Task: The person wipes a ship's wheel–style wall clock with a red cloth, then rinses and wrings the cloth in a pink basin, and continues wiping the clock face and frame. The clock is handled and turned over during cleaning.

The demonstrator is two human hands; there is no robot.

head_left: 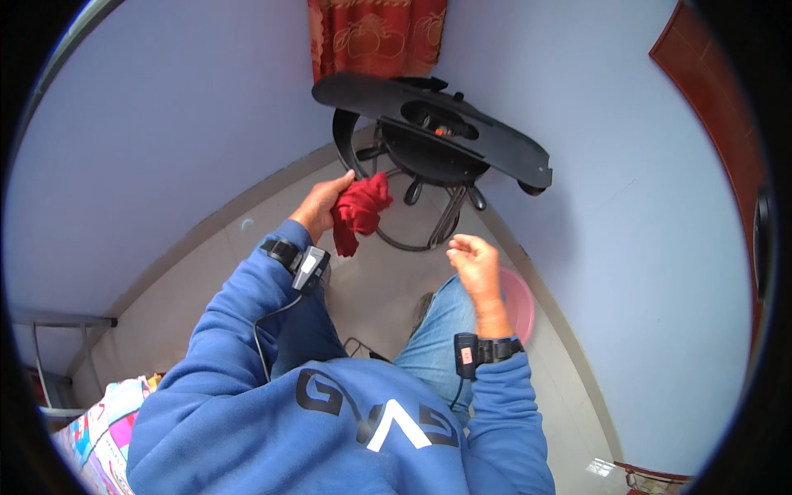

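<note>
A crumpled red cloth (360, 209) is bunched in my left hand (320, 204), with one end hanging down. My thumb shows at the cloth's upper edge, and the other fingers are mostly hidden. My right hand (475, 264) is raised above my right knee, its fingers curled in together, with nothing visible in them. Just beyond both hands stands a black stand-like apparatus (503, 142), with a long tilted top that has an oval opening with a small orange part inside. Its curved tubes and knobs reach down toward the floor near the cloth.
A pink basin (520, 307) is on the floor beside my right leg. Pale blue walls (198, 107) meet behind the apparatus, where a red patterned curtain (375, 37) hangs. At lower left are a metal frame (78, 322) and a colourful patterned fabric (107, 429).
</note>
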